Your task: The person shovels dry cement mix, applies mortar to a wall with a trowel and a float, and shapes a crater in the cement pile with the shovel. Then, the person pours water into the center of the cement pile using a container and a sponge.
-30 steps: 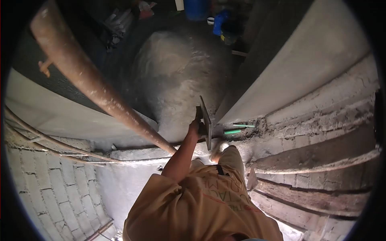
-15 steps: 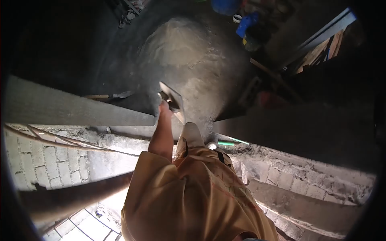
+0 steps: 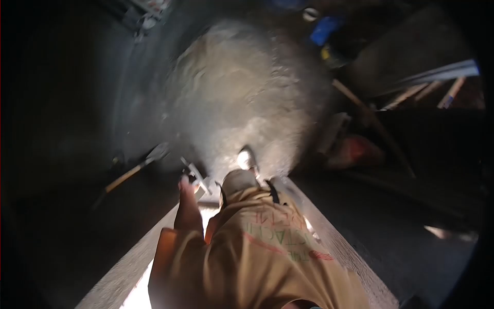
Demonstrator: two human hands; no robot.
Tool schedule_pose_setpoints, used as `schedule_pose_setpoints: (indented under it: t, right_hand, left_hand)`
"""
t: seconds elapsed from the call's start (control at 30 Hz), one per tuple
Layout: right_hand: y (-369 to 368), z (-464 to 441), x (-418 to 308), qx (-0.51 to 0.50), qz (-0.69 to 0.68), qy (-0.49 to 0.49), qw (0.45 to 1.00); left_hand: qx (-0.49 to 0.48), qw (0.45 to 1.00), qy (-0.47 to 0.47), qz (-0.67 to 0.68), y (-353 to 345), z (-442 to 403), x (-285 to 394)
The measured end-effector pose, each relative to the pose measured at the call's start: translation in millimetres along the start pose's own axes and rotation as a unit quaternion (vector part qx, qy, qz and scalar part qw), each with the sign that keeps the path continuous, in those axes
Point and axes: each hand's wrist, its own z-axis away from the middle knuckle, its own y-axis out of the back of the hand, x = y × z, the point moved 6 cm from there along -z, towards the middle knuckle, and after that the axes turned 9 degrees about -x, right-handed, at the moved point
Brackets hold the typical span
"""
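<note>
1. one blurred left hand (image 3: 185,187) is gripping a flat float (image 3: 196,175) beside the leg (image 3: 240,182); careless swinging is risking a knock there.
2. rough floor (image 3: 272,129) is threatening to trip the shoe (image 3: 246,158).

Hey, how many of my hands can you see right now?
1: your left hand, left of your legs, holding a float. Your right hand doesn't show; it may be hidden or out of frame.
</note>
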Motion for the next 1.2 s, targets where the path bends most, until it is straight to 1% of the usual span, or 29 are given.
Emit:
schedule_pose_setpoints:
  t: [0.03, 0.07, 0.1, 0.13, 0.17, 0.2, 0.23, 0.3, 0.33, 0.37, 0.43, 0.47, 0.5, 0.53, 0.57, 0.6, 0.63, 0.67, 0.7, 0.77, 0.8, 0.83, 0.9, 0.93, 0.97, 1.03, 1.07, 1.17, 1.2]
  right_hand:
    - [-12.9, -4.3, -1.1, -0.015, 0.016, -0.006, 1.0]
    - [-24.7, -8.1, -2.3, -0.029, 0.026, -0.013, 0.999]
    - [-32.4, -14.1, -3.4, -0.039, 0.031, -0.017, 0.999]
    - [-39.0, -19.7, -5.2, -0.046, 0.034, -0.017, 0.998]
    - [-46.1, -30.0, -6.8, -0.053, 0.039, -0.017, 0.998]
    - [-52.5, -44.0, -4.5, -0.063, 0.044, -0.012, 0.997]
    - [-59.4, -63.0, 0.2, -0.073, 0.046, -0.004, 0.996]
    - [-71.4, -116.0, 13.0, -0.1, 0.012, 0.027, 0.995]
    - [-60.6, -105.5, -55.6, -0.13, -0.053, 0.068, 0.988]
    - [-36.3, -109.0, -116.3, -0.149, 0.118, 0.018, 0.982]
    - [-6.4, -164.4, -148.8, -0.065, 0.159, -0.007, 0.985]
    - [-12.2, -210.1, -142.9, -0.125, 0.096, 0.036, 0.987]
    - [13.2, -188.7, -208.7, -0.102, -0.25, -0.041, 0.962]
    - [23.2, -204.9, -239.8, -0.118, -0.281, -0.059, 0.951]
    - [32.8, -213.1, -278.8, -0.101, -0.352, -0.072, 0.928]
    - [24.7, -244.7, -278.5, -0.131, -0.364, -0.053, 0.921]
    - [31.9, -245.6, -309.8, -0.065, -0.38, -0.056, 0.921]
    - [25.4, -266.7, -319.7, -0.067, -0.385, -0.064, 0.918]
    - [16.9, -289.2, -324.3, -0.068, -0.39, -0.071, 0.916]
    - [-0.8, -318.8, -339.3, -0.04, -0.378, -0.095, 0.92]
    - [-18.2, -343.8, -330.0, -0.058, -0.392, -0.089, 0.914]
    - [-36.5, -363.9, -316.2, -0.037, -0.403, -0.1, 0.909]
    - [-66.2, -414.1, -302.6, 0.023, -0.424, -0.156, 0.892]
    - [-85.8, -446.3, -281.5, 0.051, -0.463, -0.151, 0.872]
    - [-102.1, -478.4, -263.8, 0.073, -0.461, -0.149, 0.872]
    - [-129.7, -540.2, -231.8, 0.128, -0.506, -0.194, 0.831]
    - [-139.2, -557.4, -228.8, 0.151, -0.548, -0.194, 0.8]
    - [-171.0, -648.6, -227.0, 0.238, -0.631, -0.174, 0.718]
    - [-186.6, -694.0, -215.3, 0.12, -0.668, -0.097, 0.728]
  left_hand:
    - [0.028, 0.997, -0.039, -0.054, 22.6, -47.2, 17.9]
    - [0.061, 0.979, -0.101, -0.166, 43.3, -100.4, 40.6]
    - [0.085, 0.95, -0.148, -0.262, 36.1, -107.9, 68.3]
    - [0.068, 0.979, -0.114, -0.157, 24.6, -107.3, 75.5]
    - [0.061, 0.994, -0.08, -0.043, -13.3, -60.9, 90.8]
    - [0.066, 0.995, -0.046, 0.067, -73.1, 27.0, 111.4]
    - [0.071, 0.995, -0.041, 0.059, -80.7, 40.5, 125.3]
    - [-0.029, 0.996, -0.068, 0.045, -121.5, 47.6, 166.1]
    - [-0.084, 0.993, -0.075, 0.033, -149.4, 49.2, 180.3]
    - [-0.142, 0.986, -0.081, 0.02, -168.9, 51.5, 181.8]
    - [-0.134, 0.986, -0.102, -0.01, -199.6, 77.5, 190.0]
    - [-0.134, 0.985, -0.101, -0.026, -230.3, 103.9, 189.5]
    - [-0.125, 0.987, -0.096, -0.043, -262.0, 114.7, 190.7]
    - [-0.133, 0.99, -0.054, -0.001, -273.1, 98.2, 189.7]
    - [-0.134, 0.99, -0.045, -0.015, -286.5, 74.8, 191.0]
    - [-0.25, 0.968, -0.016, -0.005, -301.4, 54.7, 184.6]
    - [-0.359, 0.933, 0.015, 0.012, -317.9, 39.6, 177.8]
    - [-0.313, 0.95, -0.014, -0.009, -355.1, 42.8, 166.6]
    - [-0.307, 0.952, 0.02, 0.002, -367.4, 16.2, 152.4]
    - [-0.321, 0.946, 0.013, -0.042, -392.7, -33.8, 121.6]
    - [-0.302, 0.95, 0.012, -0.076, -400.7, -69.4, 106.6]
    - [-0.294, 0.951, 0.016, -0.097, -411.4, -91.5, 89.9]
    - [-0.267, 0.955, 0.034, -0.126, -410.4, -179.7, 56.6]
    - [-0.271, 0.953, 0.048, -0.124, -412.6, -219.4, 40.9]
    - [-0.266, 0.955, 0.061, -0.114, -413.5, -244.1, 26.1]
    - [-0.194, 0.965, 0.027, -0.176, -407.8, -291.7, 12.1]
    - [-0.197, 0.965, 0.008, -0.171, -398.2, -303.2, 8.8]
    - [-0.22, 0.964, 0.025, -0.146, -390.3, -340.4, 13.5]
    - [-0.226, 0.965, 0.027, -0.133, -394.7, -346.9, 21.2]
